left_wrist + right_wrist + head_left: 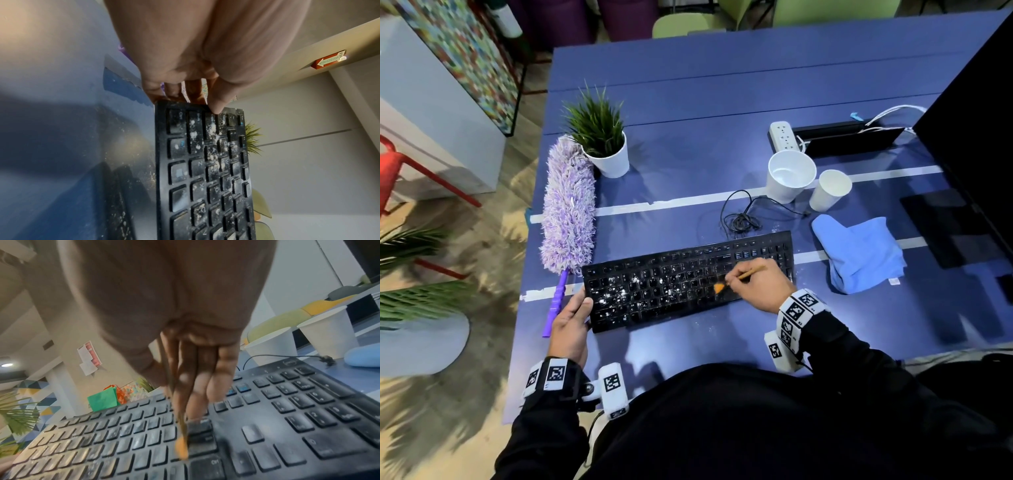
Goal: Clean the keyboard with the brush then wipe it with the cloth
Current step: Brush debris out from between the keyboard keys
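Observation:
A black keyboard (pixel 688 281) lies on the blue table, its left half speckled with white crumbs. My left hand (pixel 571 317) grips the keyboard's left end, thumb on top of the keys (pixel 216 104). My right hand (pixel 756 286) pinches a thin wooden brush (pixel 751 271) like a pen. Its orange bristles (pixel 719 288) touch the keys right of the middle, and they appear again (pixel 182 449) beside the Ctrl key. A folded blue cloth (pixel 859 253) lies to the right of the keyboard, untouched.
A purple fluffy duster (pixel 568 212) lies left of the keyboard beside a potted plant (pixel 602 144). Two white paper cups (pixel 789 174) and the coiled cable (pixel 743 219) sit behind it. A power strip (pixel 784 135) and a dark monitor (pixel 969 144) stand at the right.

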Available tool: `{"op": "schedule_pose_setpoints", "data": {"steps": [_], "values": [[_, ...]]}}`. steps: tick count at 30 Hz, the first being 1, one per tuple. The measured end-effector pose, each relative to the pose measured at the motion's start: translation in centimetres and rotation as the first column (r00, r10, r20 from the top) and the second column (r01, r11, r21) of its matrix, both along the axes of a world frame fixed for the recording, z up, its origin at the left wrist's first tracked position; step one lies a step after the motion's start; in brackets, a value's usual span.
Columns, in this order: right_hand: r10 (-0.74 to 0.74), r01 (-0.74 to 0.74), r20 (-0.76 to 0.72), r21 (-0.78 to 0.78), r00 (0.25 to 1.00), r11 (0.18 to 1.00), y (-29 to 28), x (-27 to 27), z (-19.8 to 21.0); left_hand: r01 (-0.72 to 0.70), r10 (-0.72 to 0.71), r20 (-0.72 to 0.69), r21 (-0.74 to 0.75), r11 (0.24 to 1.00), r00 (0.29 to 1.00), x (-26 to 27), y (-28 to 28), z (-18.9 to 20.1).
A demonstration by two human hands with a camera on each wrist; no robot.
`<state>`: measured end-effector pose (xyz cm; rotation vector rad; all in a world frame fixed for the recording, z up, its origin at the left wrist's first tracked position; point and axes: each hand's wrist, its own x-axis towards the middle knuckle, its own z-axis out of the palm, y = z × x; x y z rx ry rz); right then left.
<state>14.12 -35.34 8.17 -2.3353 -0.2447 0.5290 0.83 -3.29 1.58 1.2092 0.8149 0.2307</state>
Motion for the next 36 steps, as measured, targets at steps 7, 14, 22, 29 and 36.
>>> {"op": "schedule_pose_setpoints", "data": {"steps": [7, 14, 22, 29, 36], "values": [[-0.084, 0.081, 0.039, 0.071, 0.996, 0.994, -0.4, 0.1, 0.2, -0.013, 0.013, -0.002, 0.008, 1.000, 1.000, 0.3, -0.1, 0.2], [-0.163, 0.167, 0.092, -0.040, 0.982, 0.985, 0.3, 0.6, 1.1, 0.019, -0.019, 0.011, 0.026, 0.999, 1.000, 0.4, -0.1, 0.3], [-0.070, 0.068, 0.023, 0.067, 0.997, 0.995, 0.5, 0.0, 0.9, 0.015, -0.015, -0.001, 0.004, 1.000, 1.000, 0.3, -0.3, 0.5], [-0.108, 0.125, 0.129, -0.139, 0.986, 0.982, -0.5, 1.3, 0.6, 0.002, -0.001, -0.018, 0.024, 1.000, 1.000, 0.2, 0.2, -0.2], [-0.147, 0.145, 0.025, 0.072, 0.989, 0.987, 0.2, 1.1, -0.5, 0.011, -0.010, -0.023, 0.021, 1.000, 1.000, 0.2, 0.5, -0.8]]}}
